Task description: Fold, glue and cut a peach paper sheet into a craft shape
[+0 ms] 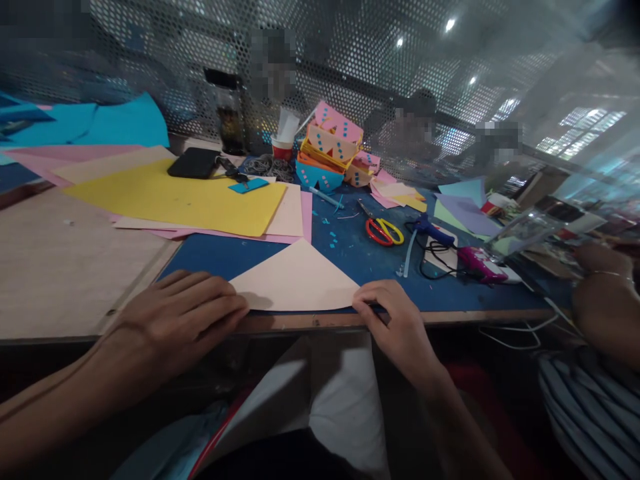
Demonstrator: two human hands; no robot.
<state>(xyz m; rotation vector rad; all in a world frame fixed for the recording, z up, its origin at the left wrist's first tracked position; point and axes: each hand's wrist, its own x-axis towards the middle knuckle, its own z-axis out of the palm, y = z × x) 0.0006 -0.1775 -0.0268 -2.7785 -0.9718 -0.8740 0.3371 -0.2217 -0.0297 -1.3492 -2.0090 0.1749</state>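
Observation:
A cream sheet of paper [300, 279], folded into a triangle, lies at the table's front edge with its peak pointing away from me. My left hand [187, 313] is closed on its left corner, fingers together and the thumb mostly hidden. At the right corner, my right hand [393, 320] pinches the paper between thumb and fingers. The long side of the triangle runs between both hands along the edge. Behind it, red and yellow scissors [384, 230] rest on the blue table surface [210, 257].
Yellow paper [200, 200] overlaps pink and cream sheets on the left, with a black wallet-like item [194, 163] on top. Decorated paper baskets [330, 147] stand at the back. A blue glue gun [434, 230] lies right of the scissors. Another person's arm [603, 287] is at far right.

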